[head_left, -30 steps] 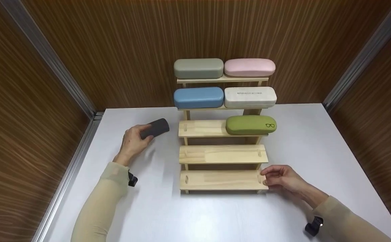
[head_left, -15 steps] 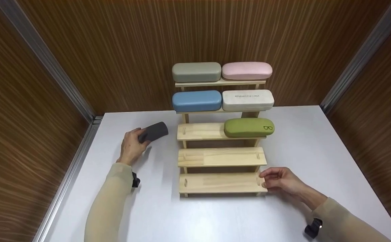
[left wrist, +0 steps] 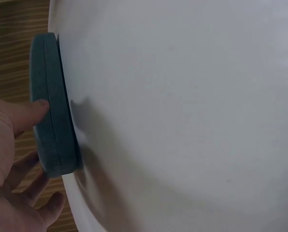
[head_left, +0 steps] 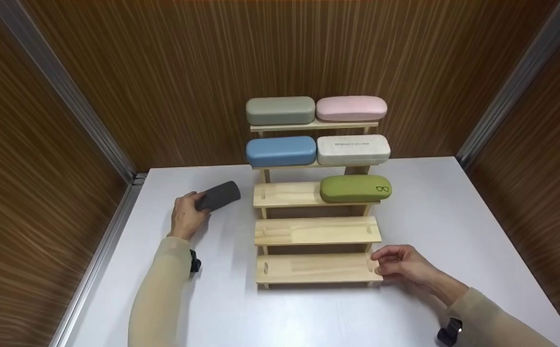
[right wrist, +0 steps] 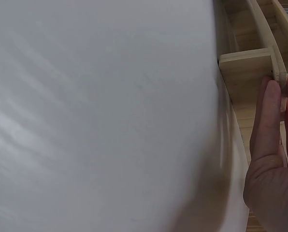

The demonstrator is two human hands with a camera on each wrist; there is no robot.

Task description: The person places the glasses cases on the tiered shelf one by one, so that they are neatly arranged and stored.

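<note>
My left hand (head_left: 187,217) grips one end of a dark grey glasses case (head_left: 219,196) at the left of the wooden stand. The left wrist view shows the thumb on the side of this glasses case (left wrist: 52,106), which looks teal there and sits at or just over the white surface; I cannot tell which. My right hand (head_left: 403,265) pinches the right end of the lowest shelf (head_left: 318,268) of the tiered stand. In the right wrist view, thumb and fingers of the right hand (right wrist: 274,154) lie on both faces of the shelf end (right wrist: 281,79).
A grey-green case (head_left: 280,111) and a pink case (head_left: 351,108) sit on the top shelf. Below them are a blue case (head_left: 281,151) and a white case (head_left: 353,149). A green case (head_left: 355,188) occupies the right of the middle shelf (head_left: 285,194). Wood-grain walls (head_left: 280,53) enclose the table.
The head view has tilted, so everything sits lower in it. My left forearm has swung slightly to the right. The left hand keeps its grip on the case, and the right hand stays on the shelf.
</note>
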